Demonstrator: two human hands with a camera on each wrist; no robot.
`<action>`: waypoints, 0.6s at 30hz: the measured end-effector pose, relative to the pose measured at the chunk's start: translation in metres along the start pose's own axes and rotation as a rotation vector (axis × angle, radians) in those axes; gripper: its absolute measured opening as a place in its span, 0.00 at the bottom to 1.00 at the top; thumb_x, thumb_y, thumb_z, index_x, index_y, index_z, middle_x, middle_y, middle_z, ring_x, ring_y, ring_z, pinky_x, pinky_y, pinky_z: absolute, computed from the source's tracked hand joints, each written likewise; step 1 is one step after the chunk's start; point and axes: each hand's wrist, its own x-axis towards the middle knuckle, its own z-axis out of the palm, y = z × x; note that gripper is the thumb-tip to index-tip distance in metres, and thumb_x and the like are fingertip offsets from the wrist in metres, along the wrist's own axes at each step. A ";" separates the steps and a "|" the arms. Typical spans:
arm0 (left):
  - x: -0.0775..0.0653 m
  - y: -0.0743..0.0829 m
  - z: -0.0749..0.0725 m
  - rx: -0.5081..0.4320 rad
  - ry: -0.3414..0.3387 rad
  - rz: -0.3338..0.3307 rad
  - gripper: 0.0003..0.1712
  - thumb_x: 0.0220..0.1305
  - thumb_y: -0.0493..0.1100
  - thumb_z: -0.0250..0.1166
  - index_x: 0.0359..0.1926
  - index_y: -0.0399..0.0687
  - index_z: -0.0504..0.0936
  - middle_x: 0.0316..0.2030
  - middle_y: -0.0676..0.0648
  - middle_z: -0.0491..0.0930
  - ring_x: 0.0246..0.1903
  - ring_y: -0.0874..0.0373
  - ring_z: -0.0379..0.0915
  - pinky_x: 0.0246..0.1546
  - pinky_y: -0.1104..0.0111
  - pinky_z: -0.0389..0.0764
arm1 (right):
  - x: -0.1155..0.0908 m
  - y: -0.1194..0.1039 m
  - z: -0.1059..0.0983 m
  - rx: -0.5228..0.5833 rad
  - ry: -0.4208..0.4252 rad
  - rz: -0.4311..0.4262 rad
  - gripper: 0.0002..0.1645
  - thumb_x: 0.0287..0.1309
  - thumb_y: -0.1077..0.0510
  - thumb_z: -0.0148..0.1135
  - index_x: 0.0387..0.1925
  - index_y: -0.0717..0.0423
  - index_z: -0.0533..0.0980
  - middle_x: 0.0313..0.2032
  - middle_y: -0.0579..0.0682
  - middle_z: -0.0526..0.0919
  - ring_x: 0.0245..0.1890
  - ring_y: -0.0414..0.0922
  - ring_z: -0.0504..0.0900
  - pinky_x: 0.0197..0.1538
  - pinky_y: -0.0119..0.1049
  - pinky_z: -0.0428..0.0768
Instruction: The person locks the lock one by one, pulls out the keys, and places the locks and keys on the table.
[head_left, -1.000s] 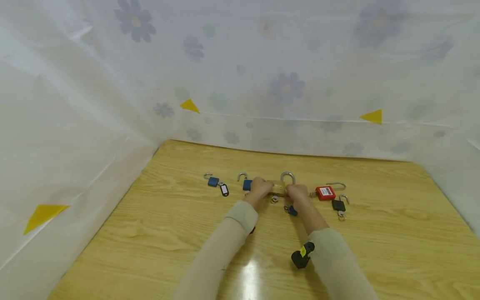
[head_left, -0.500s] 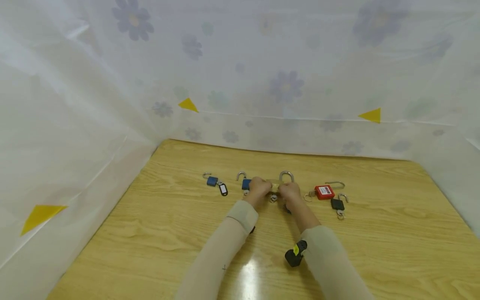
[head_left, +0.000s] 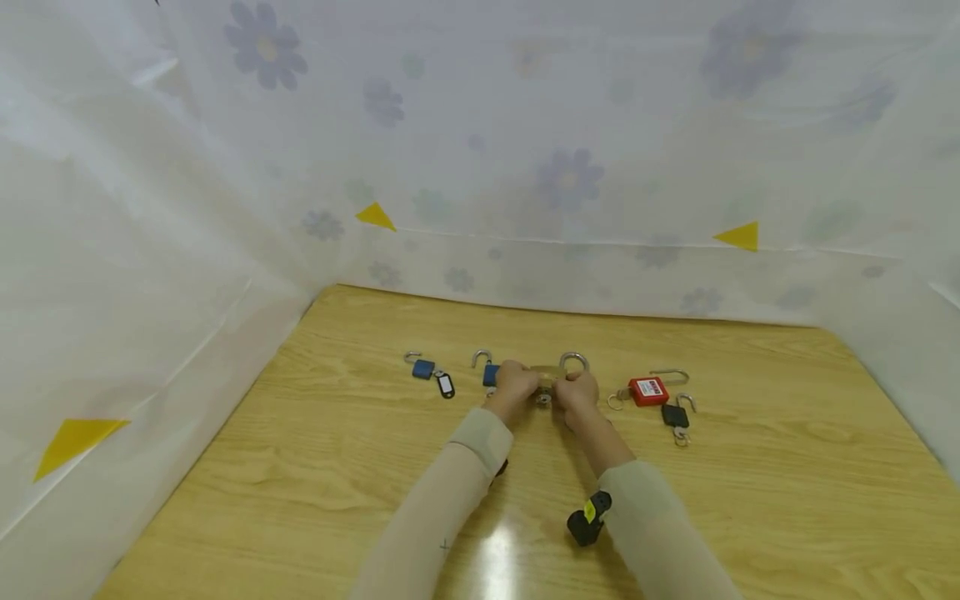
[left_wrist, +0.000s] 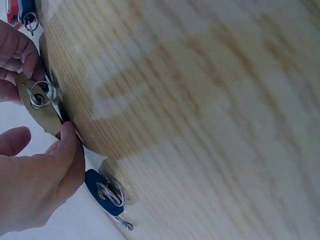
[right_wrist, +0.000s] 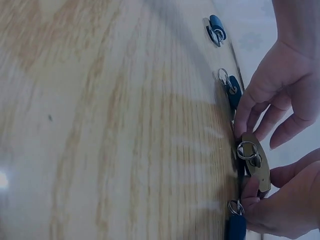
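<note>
A brass padlock lies between my hands, its shackle swung out to the far right. A key with a ring sits in its keyhole. My right hand pinches the padlock's right end between thumb and fingers. At the left end, my left hand touches the padlock with its fingertips, while the thumb stands apart from the brass. A blue padlock is close by the left hand. Beside the right hand is a dark blue padlock, hidden from the head view.
Left on the table is a blue padlock with a key tag. Rightward lie a red padlock and a black one, both with raised shackles. A flowered sheet hangs at the back.
My right hand has shifted left along the brass padlock and now covers the dark blue padlock in the head view. The left hand has stayed nearly in place.
</note>
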 end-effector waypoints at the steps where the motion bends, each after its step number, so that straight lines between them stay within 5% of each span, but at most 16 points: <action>1: -0.001 0.000 0.000 -0.013 0.016 -0.001 0.18 0.49 0.29 0.55 0.09 0.47 0.64 0.14 0.52 0.63 0.16 0.59 0.55 0.16 0.75 0.59 | 0.001 0.000 0.000 0.018 0.007 0.000 0.29 0.59 0.69 0.49 0.61 0.76 0.58 0.61 0.70 0.63 0.58 0.58 0.67 0.62 0.46 0.70; 6: -0.009 0.001 0.004 -0.064 0.067 0.033 0.11 0.49 0.28 0.55 0.16 0.42 0.69 0.20 0.47 0.70 0.19 0.57 0.62 0.16 0.75 0.63 | 0.002 0.003 -0.001 0.139 0.011 0.017 0.29 0.60 0.70 0.51 0.62 0.74 0.59 0.60 0.68 0.65 0.41 0.47 0.76 0.49 0.31 0.77; 10: -0.013 0.003 0.008 -0.111 0.100 0.087 0.05 0.52 0.29 0.55 0.28 0.31 0.77 0.27 0.37 0.79 0.16 0.57 0.67 0.14 0.75 0.68 | 0.000 0.005 -0.004 0.240 -0.012 0.026 0.29 0.60 0.70 0.50 0.63 0.72 0.57 0.57 0.65 0.66 0.27 0.33 0.73 0.34 0.18 0.76; 15: -0.014 0.004 0.006 -0.313 0.112 0.022 0.23 0.57 0.36 0.59 0.54 0.30 0.72 0.47 0.36 0.77 0.36 0.55 0.74 0.33 0.73 0.78 | -0.009 -0.001 -0.007 0.325 -0.043 0.003 0.28 0.61 0.69 0.50 0.62 0.73 0.58 0.49 0.58 0.68 0.25 0.30 0.72 0.32 0.17 0.76; 18: -0.014 0.003 0.001 -0.452 0.025 -0.039 0.22 0.58 0.37 0.61 0.52 0.29 0.74 0.42 0.39 0.79 0.35 0.57 0.74 0.34 0.74 0.78 | -0.016 -0.005 -0.010 0.333 -0.091 -0.009 0.29 0.62 0.68 0.49 0.62 0.73 0.56 0.48 0.56 0.67 0.25 0.30 0.73 0.35 0.18 0.76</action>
